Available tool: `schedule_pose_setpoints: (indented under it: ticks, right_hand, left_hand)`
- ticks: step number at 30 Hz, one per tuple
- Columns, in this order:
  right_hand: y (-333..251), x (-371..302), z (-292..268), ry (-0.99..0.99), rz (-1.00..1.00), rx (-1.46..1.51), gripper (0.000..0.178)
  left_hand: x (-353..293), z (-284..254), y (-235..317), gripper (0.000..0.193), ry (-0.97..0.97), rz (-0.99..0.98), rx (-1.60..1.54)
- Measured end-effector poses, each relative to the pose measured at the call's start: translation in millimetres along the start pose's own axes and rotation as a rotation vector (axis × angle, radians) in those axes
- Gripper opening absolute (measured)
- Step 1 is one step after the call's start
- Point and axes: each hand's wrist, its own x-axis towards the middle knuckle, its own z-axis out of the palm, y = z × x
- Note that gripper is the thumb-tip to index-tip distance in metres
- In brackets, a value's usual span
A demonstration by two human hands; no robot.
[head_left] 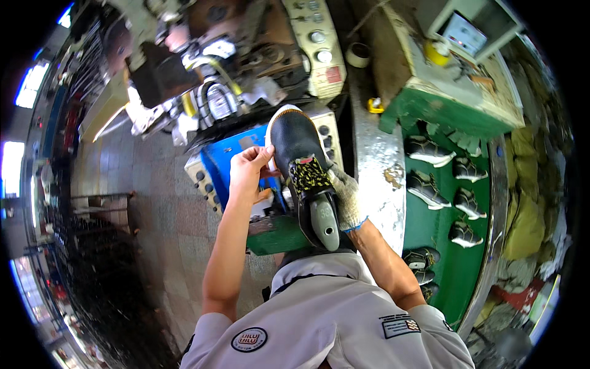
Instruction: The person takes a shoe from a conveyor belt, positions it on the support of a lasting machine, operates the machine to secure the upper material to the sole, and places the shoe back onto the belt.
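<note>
A black shoe upper (297,140) with a pale edge round its toe is held up in front of me, toe pointing away. A grey-green shoe last (324,221) fills it and sticks out at the heel end. Yellow-and-black patterned cloth (309,174) shows at the tongue. My bare left hand (251,170) pinches the left edge of the upper near the toe between thumb and fingers. My right hand (347,195), in a whitish knit glove, grips the right side; its fingertips are partly hidden behind the shoe.
A machine with metal parts and hoses (215,98) stands just beyond the shoe, above a blue panel (224,161). A control panel with knobs (321,52) is at the far side. Several finished-looking shoes (428,189) sit on a green surface (424,227) at right, past a metal ledge (380,166).
</note>
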Motion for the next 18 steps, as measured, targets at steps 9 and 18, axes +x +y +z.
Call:
schedule_pose_setpoints:
  ticks: [9,18]
  right_hand:
    - [53,102,105,-0.048,0.067,-0.104,0.052]
    - [86,164,152,0.082,-0.068,-0.167,0.045]
  left_hand:
    - [13,-94,17,0.049,0.287,0.275,-0.394]
    - [51,-114,12,0.039,0.248,0.298,-0.382]
